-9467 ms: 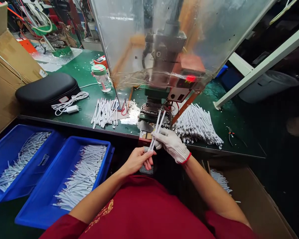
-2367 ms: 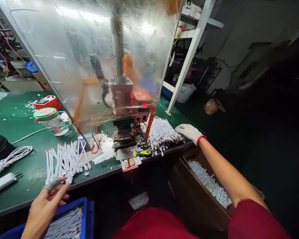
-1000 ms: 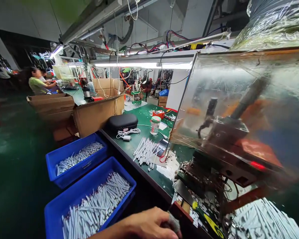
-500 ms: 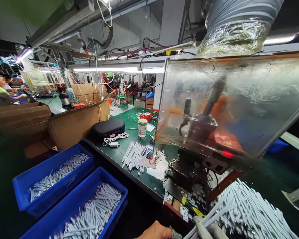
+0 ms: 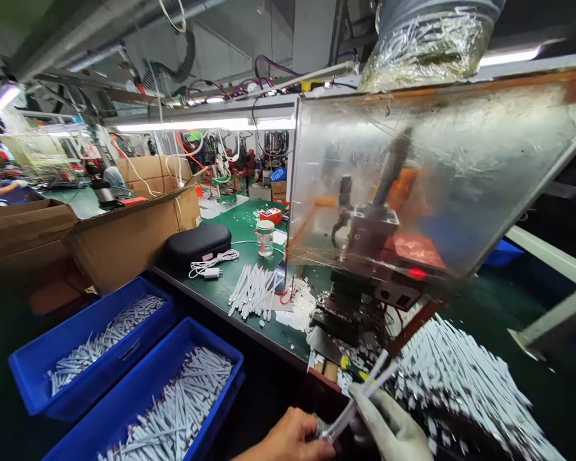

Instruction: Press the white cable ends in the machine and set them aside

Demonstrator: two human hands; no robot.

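Near the bottom edge, my bare left hand (image 5: 292,438) pinches the lower ends of a few thin white strips (image 5: 349,413). My right hand (image 5: 394,424), in a pale glove, is closed around the same strips higher up, and their free ends point up and to the right. Beyond the right hand lies a large heap of similar white strips (image 5: 461,371). Just past the hands is a dark press-like machine (image 5: 360,307), with a yellow-handled tool (image 5: 352,366) and white scraps at its base. Some fingers of both hands are hidden.
Two blue bins (image 5: 240,358) of white strips stand at left. On the green table (image 5: 211,291) are a smaller strip pile (image 5: 254,291), a black case (image 5: 199,244), a white cable (image 5: 216,261) and a jar (image 5: 265,240). A clear shield (image 5: 441,147) surrounds the machine's upper part.
The strips have come up into fuller view, with both hands now on them. My right hand has risen and moved slightly left. The camera view has shifted, so the surroundings sit further left.
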